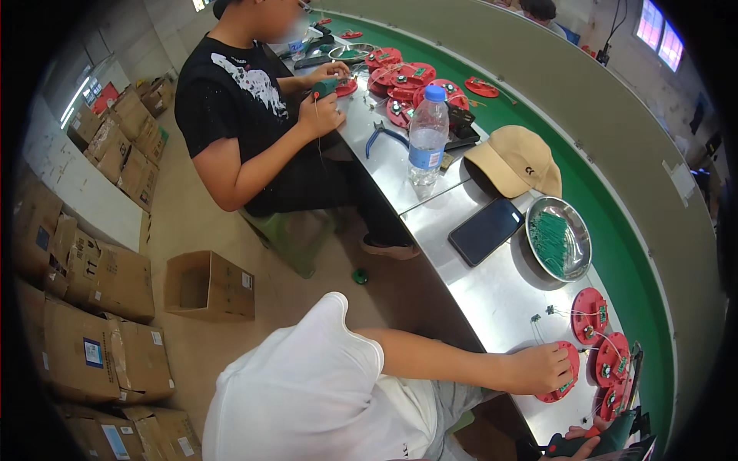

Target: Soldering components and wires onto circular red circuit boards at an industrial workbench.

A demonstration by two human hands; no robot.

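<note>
My left hand (543,369) comes from a white sleeve and is closed on a red round plastic disc (567,390) on the metal table. Its fingertips and part of the disc are hidden by the hand. At the lower right, my right hand (588,444) is wrapped round a dark green hand tool (615,436) with a red part; the frame's rim cuts off much of both. Beyond my left hand lie several similar discs, among them a disc (590,315) and another disc (611,359), fitted with small green boards and thin wires. Small green parts (536,317) lie beside them.
Up the table are a steel bowl (580,257) of green wires, a phone (487,232), a beige cap (516,160), a water bottle (428,138) and blue-handled pliers (386,137). A co-worker (238,123) holds a green tool. Cardboard boxes (209,286) stand on the floor.
</note>
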